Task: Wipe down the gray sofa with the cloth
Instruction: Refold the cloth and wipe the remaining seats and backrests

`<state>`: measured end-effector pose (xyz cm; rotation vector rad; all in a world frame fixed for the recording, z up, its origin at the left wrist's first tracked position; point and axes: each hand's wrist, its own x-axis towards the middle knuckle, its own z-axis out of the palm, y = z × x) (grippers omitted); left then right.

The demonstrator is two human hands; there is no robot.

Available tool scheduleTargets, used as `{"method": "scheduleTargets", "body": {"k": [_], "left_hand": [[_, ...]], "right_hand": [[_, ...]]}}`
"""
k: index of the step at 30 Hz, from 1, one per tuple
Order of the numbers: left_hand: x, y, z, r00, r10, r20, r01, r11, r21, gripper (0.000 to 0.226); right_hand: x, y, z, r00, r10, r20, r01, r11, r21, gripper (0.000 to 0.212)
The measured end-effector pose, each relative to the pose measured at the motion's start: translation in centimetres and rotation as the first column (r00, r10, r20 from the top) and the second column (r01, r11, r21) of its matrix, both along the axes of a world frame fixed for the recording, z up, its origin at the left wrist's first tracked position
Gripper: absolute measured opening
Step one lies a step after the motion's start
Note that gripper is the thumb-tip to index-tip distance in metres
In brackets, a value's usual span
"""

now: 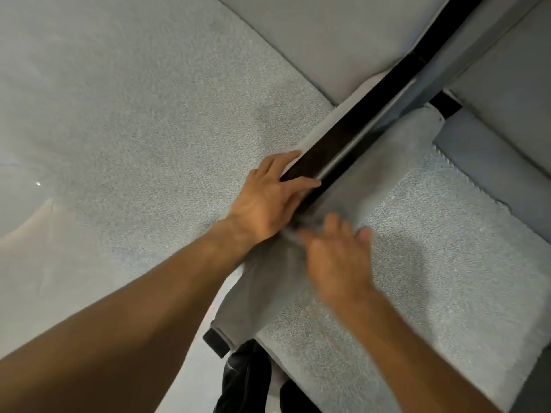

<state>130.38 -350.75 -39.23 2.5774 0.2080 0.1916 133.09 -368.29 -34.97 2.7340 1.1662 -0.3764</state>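
Looking straight down on the gray sofa (134, 129), speckled woven upholstery filling nearly the whole view. A long black gap (357, 114) splits the wide left seat cushion (149, 174) from the right seat cushion (441, 257). Its long axis runs on a diagonal, from the hands in the middle up to the top right corner.

The left hand (265, 201) is flat and spread wide, fingers straight and pointing up and to the right along that gap. It presses on the lip of the left seat cushion, with one finger reaching over the dark strip.

The right hand (337, 257) is just beside it, on the right seat cushion's side of the gap, and badly motion-blurred. Its fingers point up the frame, but I cannot tell whether they are curled or flat. At its fingertips, right at the near end of the gap and touching the left hand's heel, sits a small dark bunch of the gray cloth (295, 231). It is too crumpled and smeared to give it a long axis or a heading.

A smooth gray side panel (378, 174) of the right seat cushion lies alongside the gap. Plain gray back cushions (328, 40) sit up top, with a strip of pale floor (193, 368) and some black fabric (244, 380) at the bottom edge.
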Motion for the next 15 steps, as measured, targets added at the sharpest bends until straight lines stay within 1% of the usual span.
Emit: {"method": "scheduleTargets", "body": {"k": [2, 3, 5, 7, 8, 9, 10, 11, 12, 13, 14, 15], "left_hand": [[-2.6, 0.8, -0.2, 1.000, 0.020, -0.016, -0.022, 0.996, -0.083, 0.038], [-3.6, 1.2, -0.2, 0.999, 0.031, -0.043, -0.037, 0.990, -0.133, 0.037], [-4.6, 1.8, -0.2, 0.992, 0.055, -0.115, -0.080, 0.970, -0.231, 0.038], [-4.6, 1.9, 0.0, 0.987, 0.062, -0.149, -0.102, 0.956, -0.276, 0.038], [-4.6, 1.9, 0.1, 0.986, 0.057, -0.155, -0.101, 0.953, -0.286, 0.037], [-4.5, 2.0, 0.1, 0.986, 0.054, -0.158, -0.099, 0.949, -0.298, 0.037], [-4.5, 2.0, 0.2, 0.987, 0.053, -0.153, -0.099, 0.945, -0.311, 0.036], [-4.5, 2.0, 0.1, 0.988, 0.054, -0.147, -0.099, 0.941, -0.324, 0.036], [-4.5, 2.0, 0.1, 0.988, 0.055, -0.142, -0.100, 0.937, -0.335, 0.035], [-4.5, 2.0, 0.0, 0.989, 0.058, -0.138, -0.103, 0.936, -0.338, 0.035], [-4.5, 2.0, -0.1, 0.989, 0.061, -0.135, -0.104, 0.936, -0.337, 0.035], [-4.5, 2.0, -0.1, 0.989, 0.064, -0.131, -0.105, 0.935, -0.337, 0.035]], "right_hand": [[2.8, 0.8, 0.2, 0.992, -0.124, 0.038, 0.126, 0.988, -0.084, 0.038], [2.6, 1.4, 0.2, 0.988, -0.150, 0.040, 0.153, 0.984, -0.095, 0.035], [-1.5, 2.2, 0.3, 0.995, -0.100, -0.005, 0.100, 0.995, -0.031, 0.028], [-7.2, 1.9, 0.1, 0.990, 0.012, -0.138, -0.005, 0.999, 0.051, 0.023], [-9.3, 1.4, -0.1, 0.979, 0.075, -0.191, -0.056, 0.993, 0.104, 0.023], [-10.3, 1.1, -0.3, 0.972, 0.099, -0.214, -0.070, 0.987, 0.142, 0.026], [-10.1, 0.9, -0.5, 0.973, 0.075, -0.218, -0.035, 0.983, 0.180, 0.031], [-9.1, 1.0, -0.6, 0.981, -0.005, -0.194, 0.045, 0.979, 0.198, 0.040], [-7.9, 1.1, -0.8, 0.975, -0.121, -0.185, 0.157, 0.968, 0.194, 0.052], [-6.9, 1.4, -1.0, 0.951, -0.246, -0.186, 0.282, 0.938, 0.200, 0.062], [-6.3, 2.0, -1.3, 0.912, -0.343, -0.225, 0.391, 0.894, 0.220, 0.067], [-6.4, 2.9, -1.4, 0.873, -0.404, -0.274, 0.469, 0.850, 0.240, 0.065]]}}
